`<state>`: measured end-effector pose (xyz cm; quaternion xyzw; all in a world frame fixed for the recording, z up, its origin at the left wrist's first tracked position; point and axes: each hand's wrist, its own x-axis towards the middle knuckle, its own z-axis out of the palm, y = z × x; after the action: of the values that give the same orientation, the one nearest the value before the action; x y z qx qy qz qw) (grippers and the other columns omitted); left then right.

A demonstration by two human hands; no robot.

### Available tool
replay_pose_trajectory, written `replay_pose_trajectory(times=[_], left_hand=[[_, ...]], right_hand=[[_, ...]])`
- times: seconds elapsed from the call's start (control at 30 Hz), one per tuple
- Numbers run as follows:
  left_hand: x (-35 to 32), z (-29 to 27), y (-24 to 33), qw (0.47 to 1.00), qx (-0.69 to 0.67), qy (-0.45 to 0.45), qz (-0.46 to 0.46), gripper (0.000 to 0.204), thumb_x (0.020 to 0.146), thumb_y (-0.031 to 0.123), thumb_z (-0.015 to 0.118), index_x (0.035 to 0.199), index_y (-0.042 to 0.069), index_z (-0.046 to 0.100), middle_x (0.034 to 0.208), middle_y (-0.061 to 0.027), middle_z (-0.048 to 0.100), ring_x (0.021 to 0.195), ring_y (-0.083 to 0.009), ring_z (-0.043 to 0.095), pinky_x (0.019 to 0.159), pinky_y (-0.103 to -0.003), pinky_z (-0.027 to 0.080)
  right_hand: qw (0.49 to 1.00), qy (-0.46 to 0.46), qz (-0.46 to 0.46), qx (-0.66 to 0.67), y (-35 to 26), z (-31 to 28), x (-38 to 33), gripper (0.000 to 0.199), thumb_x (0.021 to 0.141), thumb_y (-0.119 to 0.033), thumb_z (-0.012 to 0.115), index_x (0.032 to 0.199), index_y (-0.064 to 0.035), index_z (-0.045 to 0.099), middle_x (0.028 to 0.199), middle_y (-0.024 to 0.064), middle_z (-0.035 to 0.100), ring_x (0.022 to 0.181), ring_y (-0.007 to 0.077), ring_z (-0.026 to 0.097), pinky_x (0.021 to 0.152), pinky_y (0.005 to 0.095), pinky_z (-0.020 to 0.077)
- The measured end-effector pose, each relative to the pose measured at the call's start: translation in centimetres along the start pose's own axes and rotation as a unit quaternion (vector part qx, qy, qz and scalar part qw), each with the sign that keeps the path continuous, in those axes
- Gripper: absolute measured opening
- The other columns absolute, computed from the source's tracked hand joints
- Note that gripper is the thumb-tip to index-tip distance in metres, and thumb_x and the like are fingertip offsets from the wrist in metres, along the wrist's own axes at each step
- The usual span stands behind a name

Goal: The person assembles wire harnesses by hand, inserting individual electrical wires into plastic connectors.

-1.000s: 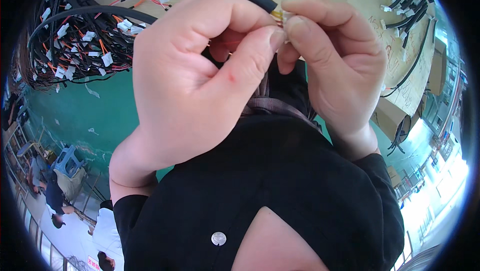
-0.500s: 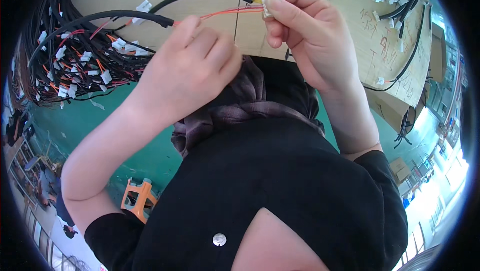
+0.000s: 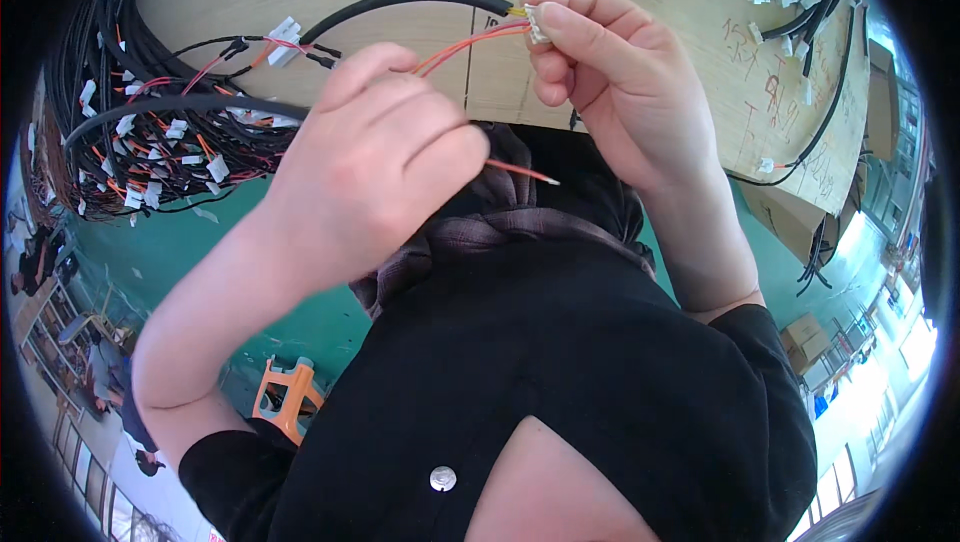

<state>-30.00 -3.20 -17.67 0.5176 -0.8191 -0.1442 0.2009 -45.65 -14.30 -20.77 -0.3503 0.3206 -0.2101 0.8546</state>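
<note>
1. Tabletop (image 3: 620, 92): pale, matt wooden board with a visible grain, filling the upper frame; a thin black line is drawn on it at top centre.
2. White connector (image 3: 536, 22): one small, hard plastic plug, blocky in shape, at top centre, pinched between thumb and fingertips of the right hand (image 3: 610, 92).
3. Black cable (image 3: 410, 4): one smooth, round, rubbery sheath curving from the upper left to the connector, where it ends just beside the right fingertips.
4. Red wires (image 3: 470, 42): thin, glossy, insulated strands, at least two, running from the connector down and left into the left hand (image 3: 380, 172).
5. Left hand: fingers curled and pressed together around the wires at frame centre, lower and to the left of the right hand; one loose red wire end (image 3: 525, 172) with a bare tip juts out to its right.
6. Wire harness bundle (image 3: 150, 132): a dense tangle of many black and red leads with numerous small white plugs, too many to count, at upper left.
7. Black garment (image 3: 560, 382): soft, matt fabric with one round button, filling the lower frame.
</note>
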Motion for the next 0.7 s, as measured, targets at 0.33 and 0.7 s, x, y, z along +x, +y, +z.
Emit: replay_pose_trajectory(times=[0.33,0.7], left_hand=[[1.6,0.2,3.3,0.860,-0.331,0.262,-0.286,0.008,0.075,-0.003,0.057,0.083,-0.004,0.057,0.082,-0.0050,0.053,0.075,-0.0098,0.047,0.069,-0.017,0.035],[1.0,0.7,4.0,0.809,-0.383,0.326,-0.305,0.004,0.075,-0.005,0.055,0.078,-0.002,0.054,0.075,-0.0012,0.047,0.070,-0.0074,0.042,0.065,-0.017,0.032]], right_hand=[[0.995,0.031,-0.045,-0.087,-1.8,3.0,-2.3,0.020,0.084,-0.009,0.048,0.098,0.0048,0.051,0.073,0.0062,0.054,0.056,0.0085,0.048,0.049,0.0196,0.0398],[0.997,-0.005,-0.024,-0.068,-2.2,3.6,-3.4,0.021,0.085,-0.012,0.047,0.099,0.0044,0.050,0.068,0.0060,0.051,0.057,0.0078,0.046,0.047,0.0194,0.0387]])
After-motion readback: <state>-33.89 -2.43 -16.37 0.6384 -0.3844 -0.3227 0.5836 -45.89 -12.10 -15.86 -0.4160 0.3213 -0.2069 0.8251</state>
